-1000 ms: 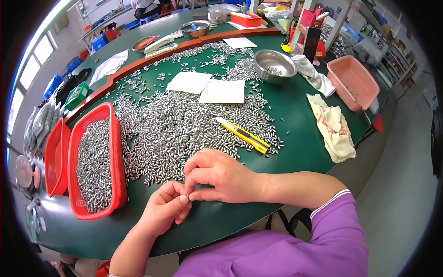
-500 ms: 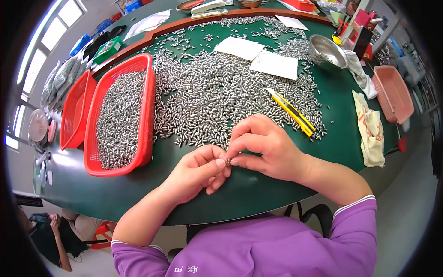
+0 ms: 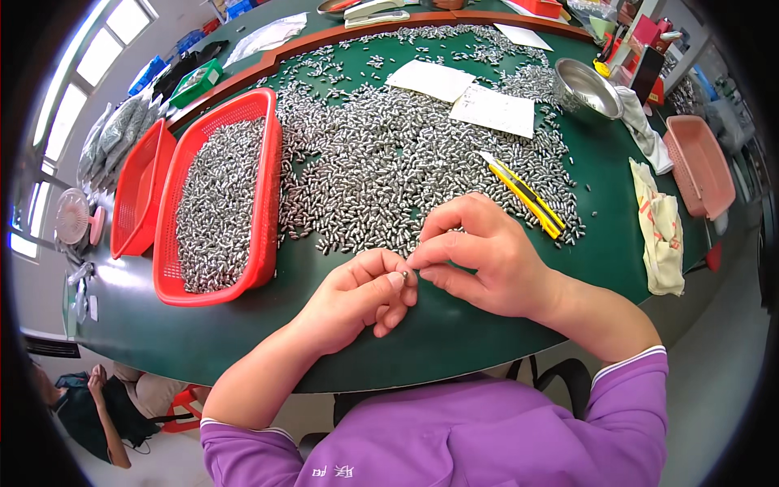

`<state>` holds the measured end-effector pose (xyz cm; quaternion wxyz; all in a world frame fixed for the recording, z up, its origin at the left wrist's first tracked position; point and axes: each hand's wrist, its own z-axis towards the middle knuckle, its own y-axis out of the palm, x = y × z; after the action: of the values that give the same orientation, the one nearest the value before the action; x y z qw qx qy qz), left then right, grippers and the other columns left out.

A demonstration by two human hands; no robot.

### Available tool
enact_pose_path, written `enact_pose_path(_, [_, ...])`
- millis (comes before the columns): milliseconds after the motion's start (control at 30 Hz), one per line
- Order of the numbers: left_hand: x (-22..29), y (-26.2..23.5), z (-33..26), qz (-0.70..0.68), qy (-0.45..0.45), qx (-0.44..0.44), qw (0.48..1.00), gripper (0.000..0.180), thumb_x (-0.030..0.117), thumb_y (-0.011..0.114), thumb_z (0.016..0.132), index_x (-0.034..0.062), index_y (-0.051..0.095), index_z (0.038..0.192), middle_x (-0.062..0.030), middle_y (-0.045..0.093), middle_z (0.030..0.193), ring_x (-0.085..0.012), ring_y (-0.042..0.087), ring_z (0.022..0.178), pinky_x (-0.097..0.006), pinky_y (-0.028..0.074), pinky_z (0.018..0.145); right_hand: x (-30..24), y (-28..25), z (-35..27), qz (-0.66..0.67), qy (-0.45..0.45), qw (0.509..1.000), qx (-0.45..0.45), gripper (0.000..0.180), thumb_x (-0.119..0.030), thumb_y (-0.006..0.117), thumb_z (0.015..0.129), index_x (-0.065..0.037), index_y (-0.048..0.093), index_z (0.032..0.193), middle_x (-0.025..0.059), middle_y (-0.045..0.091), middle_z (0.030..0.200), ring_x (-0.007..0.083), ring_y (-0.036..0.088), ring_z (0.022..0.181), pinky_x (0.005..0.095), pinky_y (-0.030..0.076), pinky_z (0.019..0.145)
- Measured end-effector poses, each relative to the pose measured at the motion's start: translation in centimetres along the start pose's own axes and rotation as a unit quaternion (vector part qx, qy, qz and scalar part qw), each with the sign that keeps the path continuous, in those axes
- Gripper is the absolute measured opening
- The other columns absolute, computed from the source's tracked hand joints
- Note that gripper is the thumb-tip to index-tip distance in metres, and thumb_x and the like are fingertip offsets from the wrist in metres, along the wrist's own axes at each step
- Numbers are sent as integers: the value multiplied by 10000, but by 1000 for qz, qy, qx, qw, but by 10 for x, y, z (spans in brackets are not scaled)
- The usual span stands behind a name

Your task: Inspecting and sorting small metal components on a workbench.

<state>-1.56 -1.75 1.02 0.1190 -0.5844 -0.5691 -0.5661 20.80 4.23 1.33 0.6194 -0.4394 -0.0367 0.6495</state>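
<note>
My left hand (image 3: 357,296) is closed in a pinch, thumb against forefinger, over the near part of the green table. A small dark metal piece (image 3: 405,276) shows at its fingertips. Close beside it on the right, my right hand (image 3: 483,256) has its thumb and forefinger drawn together, the tips nearly touching the left fingers. Whether anything sits in that right pinch is too small to tell. Beyond both hands spreads a wide heap of small silver metal pieces (image 3: 357,174). On its right part lies a yellow and black utility knife (image 3: 526,195).
A red basket (image 3: 272,203) filled with silver pieces stands left, beside another red basket (image 3: 134,215). White papers (image 3: 495,111) lie on the heap. To the right are a metal bowl (image 3: 588,89), a cloth (image 3: 659,231) and a pink basket (image 3: 699,166). Another person (image 3: 97,414) sits lower left.
My right fingertips have drawn slightly back from the metal piece, which stays in my left pinch. The whole view has shifted a little.
</note>
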Motion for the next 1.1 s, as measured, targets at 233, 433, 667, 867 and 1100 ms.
enact_pose_path(233, [-1,0,1,-12,7,-2,1000,151,179,483,1042,45,536,1088,-52,599,934,-96,544,676,-228,442,562,0,-2,2,-24,-29,999,-3,213,-87,781,741,-138,713,937,28,601,1011,223,594,920,353,471,776])
enact_pose_path(433, [-2,-2,1,1,15,-3,1000,150,176,476,1046,45,538,1083,-48,600,930,-89,543,672,-225,447,567,2,-2,1,-62,-14,998,8,205,-70,774,738,-133,714,924,34,603,997,227,603,906,358,475,763])
enact_pose_path(667, [-4,0,2,4,25,22,999,136,159,506,1025,31,536,1061,-77,603,910,-98,539,624,-204,433,490,1,-6,1,-90,26,995,30,164,-80,768,741,-105,689,883,35,591,967,232,602,886,371,481,762])
enact_pose_path(867, [-1,-3,2,-14,20,0,1000,134,148,473,1039,39,536,1083,-63,597,955,-98,539,676,-226,450,578,5,-14,1,-120,42,992,-7,150,-70,774,712,-100,687,830,35,586,947,236,594,882,370,480,746])
enact_pose_path(1100, [-1,-1,2,-21,27,26,999,126,81,505,982,61,512,1107,-70,582,977,-121,540,708,-249,440,587,4,-10,-7,-154,57,982,-95,183,-207,782,730,-144,657,848,23,567,997,253,572,989,412,444,846])
